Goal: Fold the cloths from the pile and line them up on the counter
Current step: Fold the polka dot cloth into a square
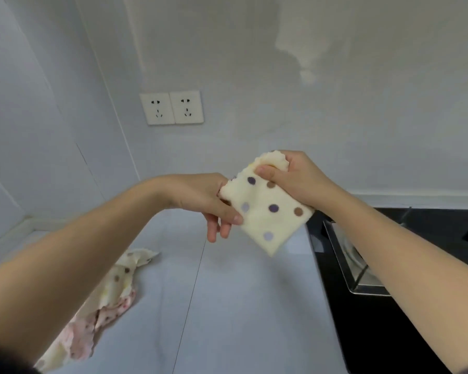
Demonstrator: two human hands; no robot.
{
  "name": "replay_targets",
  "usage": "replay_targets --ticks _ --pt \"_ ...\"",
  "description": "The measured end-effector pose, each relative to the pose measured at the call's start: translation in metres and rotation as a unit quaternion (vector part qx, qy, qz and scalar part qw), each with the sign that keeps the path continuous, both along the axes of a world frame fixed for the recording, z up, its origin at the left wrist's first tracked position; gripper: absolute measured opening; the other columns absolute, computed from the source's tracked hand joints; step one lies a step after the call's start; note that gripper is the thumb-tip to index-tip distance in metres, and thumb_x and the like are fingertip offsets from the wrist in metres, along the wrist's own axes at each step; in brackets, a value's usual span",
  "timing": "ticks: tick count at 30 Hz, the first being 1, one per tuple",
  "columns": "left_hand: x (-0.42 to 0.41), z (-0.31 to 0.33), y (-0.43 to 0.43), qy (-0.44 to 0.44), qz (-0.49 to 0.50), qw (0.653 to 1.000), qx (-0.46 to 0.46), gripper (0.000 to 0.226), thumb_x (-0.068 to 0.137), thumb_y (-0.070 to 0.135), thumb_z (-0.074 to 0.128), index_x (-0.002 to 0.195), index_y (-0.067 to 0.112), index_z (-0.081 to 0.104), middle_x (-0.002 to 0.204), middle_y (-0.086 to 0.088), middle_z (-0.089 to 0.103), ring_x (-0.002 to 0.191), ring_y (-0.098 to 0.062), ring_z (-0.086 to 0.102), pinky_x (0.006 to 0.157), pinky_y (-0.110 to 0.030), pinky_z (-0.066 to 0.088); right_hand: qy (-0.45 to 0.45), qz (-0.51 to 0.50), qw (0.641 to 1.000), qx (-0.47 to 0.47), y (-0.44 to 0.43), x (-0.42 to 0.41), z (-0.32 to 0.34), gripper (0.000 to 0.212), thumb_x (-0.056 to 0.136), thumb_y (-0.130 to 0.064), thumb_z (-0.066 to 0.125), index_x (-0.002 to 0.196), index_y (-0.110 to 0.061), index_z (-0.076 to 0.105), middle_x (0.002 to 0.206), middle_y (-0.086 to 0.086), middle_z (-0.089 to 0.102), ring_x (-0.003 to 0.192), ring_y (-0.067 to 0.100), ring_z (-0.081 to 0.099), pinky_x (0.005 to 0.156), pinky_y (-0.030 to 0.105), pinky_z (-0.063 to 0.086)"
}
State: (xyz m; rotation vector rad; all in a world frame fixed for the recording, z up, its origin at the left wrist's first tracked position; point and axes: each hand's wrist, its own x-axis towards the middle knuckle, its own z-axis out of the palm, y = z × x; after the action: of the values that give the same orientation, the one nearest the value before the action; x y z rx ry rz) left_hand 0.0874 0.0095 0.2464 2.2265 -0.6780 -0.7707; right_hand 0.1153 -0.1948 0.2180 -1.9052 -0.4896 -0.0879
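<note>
A person stands at a pale bench and holds one cream cloth with purple and brown dots in the air above its far right part, near the black hob that bounds the bench's right edge. The cloth looks small and thick, so it is probably folded part-way. No folded cloth lies on the bench in view, so the row seems not yet begun. A crumpled pile of dotted and pink-flowered cloths waits near the bench's left edge, partly hidden by the left forearm, so most of the task is yet to be done.

Both arms reach forward. The left hand pinches the cloth's left edge between thumb and forefinger, with the other fingers curled loosely below. The right hand grips the top corner with the thumb pressed on the front and the fingers behind it. The cloth hangs tilted between the hands, one corner pointing down.
</note>
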Motion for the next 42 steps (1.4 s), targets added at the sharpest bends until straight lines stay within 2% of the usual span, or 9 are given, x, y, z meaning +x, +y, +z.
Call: replay_targets --ticks 8,12,16,25,28,32,36,39,42 --pt "-0.015 0.113 -0.008 0.03 0.003 1.0 0.005 0.013 0.09 0.021 0.064 0.099 0.013 0.067 0.097 -0.008 0.072 0.075 -0.026 0.07 0.083 -0.035 0.053 0.015 -0.02 1.0 -0.009 -0.006 -0.029 0.119 0.009 0.089 -0.023 0.066 0.08 -0.022 0.062 0.07 -0.006 0.067 0.062 0.008 0.065 0.059 0.024 0.05" --pt "-0.03 0.142 -0.01 0.018 -0.039 0.997 0.067 0.007 0.089 0.02 0.065 0.087 0.014 0.066 0.086 -0.007 0.072 0.072 -0.027 0.07 0.086 -0.04 0.054 0.005 -0.028 0.999 -0.04 -0.008 -0.055 0.15 0.008 0.088 -0.024 0.067 0.083 -0.018 0.064 0.066 -0.008 0.067 0.064 0.008 0.064 0.062 0.026 0.051" --pt "-0.032 0.154 -0.006 -0.036 -0.023 0.999 0.022 0.016 0.084 0.016 0.069 0.073 0.01 0.059 0.066 -0.007 0.06 0.061 -0.028 0.065 0.07 -0.033 0.055 -0.02 -0.067 0.994 -0.087 -0.02 -0.073 0.149 0.015 0.088 -0.025 0.066 0.083 -0.012 0.062 0.065 -0.009 0.061 0.062 0.007 0.056 0.065 0.027 0.044" --pt "-0.026 0.137 -0.037 -0.108 0.044 0.993 -0.031 0.009 0.09 0.017 0.063 0.086 0.011 0.067 0.077 0.002 0.066 0.07 -0.016 0.068 0.078 -0.033 0.056 -0.017 -0.151 0.988 -0.029 -0.063 -0.091 0.125 0.015 0.088 -0.027 0.066 0.079 -0.016 0.06 0.069 -0.006 0.063 0.063 0.009 0.056 0.063 0.027 0.044" --pt "-0.032 0.116 -0.074 -0.103 0.155 0.965 -0.183 0.012 0.09 0.016 0.063 0.086 0.011 0.053 0.079 -0.001 0.067 0.071 -0.013 0.065 0.077 -0.037 0.056 -0.013 -0.175 0.985 -0.004 -0.087 -0.095 0.119 0.012 0.089 -0.027 0.064 0.081 -0.019 0.06 0.075 -0.005 0.065 0.071 0.012 0.06 0.068 0.03 0.046" --pt "-0.053 0.071 -0.154 0.105 0.261 0.907 -0.315 0.036 0.092 0.032 0.059 0.119 0.011 0.051 0.108 -0.01 0.066 0.089 -0.023 0.069 0.075 -0.04 0.058 0.001 -0.205 0.978 0.048 -0.13 -0.104 0.109 0.008 0.091 -0.027 0.06 0.086 -0.021 0.06 0.083 -0.001 0.067 0.078 0.017 0.065 0.069 0.031 0.051" --pt "-0.086 0.046 -0.253 0.215 0.36 0.815 -0.4 0.021 0.094 0.023 0.056 0.11 0.009 0.059 0.099 -0.006 0.071 0.086 -0.021 0.069 0.069 -0.037 0.055 0.018 -0.246 0.966 0.08 -0.211 -0.124 0.098 0.008 0.092 -0.027 0.059 0.085 -0.025 0.059 0.081 -0.007 0.066 0.073 0.008 0.063 0.058 0.021 0.046" --pt "-0.108 0.036 -0.334 0.096 0.436 0.811 -0.378 0.017 0.098 0.025 0.048 0.092 0.017 0.062 0.095 -0.005 0.069 0.088 -0.024 0.067 0.076 -0.043 0.056 0.067 -0.269 0.956 0.096 -0.285 -0.146 0.085 0.009 0.094 -0.029 0.056 0.086 -0.024 0.06 0.083 -0.004 0.066 0.075 0.012 0.064 0.059 0.023 0.046" --pt "-0.131 0.035 -0.415 -0.089 0.471 0.827 -0.295 0.03 0.102 0.03 0.034 0.086 0.017 0.056 0.083 -0.001 0.059 0.075 -0.015 0.057 0.065 -0.03 0.048 0.077 -0.301 0.946 0.098 -0.351 -0.165 0.07 0.013 0.095 -0.03 0.055 0.093 -0.018 0.062 0.087 0.0 0.068 0.079 0.018 0.065 0.062 0.026 0.05"
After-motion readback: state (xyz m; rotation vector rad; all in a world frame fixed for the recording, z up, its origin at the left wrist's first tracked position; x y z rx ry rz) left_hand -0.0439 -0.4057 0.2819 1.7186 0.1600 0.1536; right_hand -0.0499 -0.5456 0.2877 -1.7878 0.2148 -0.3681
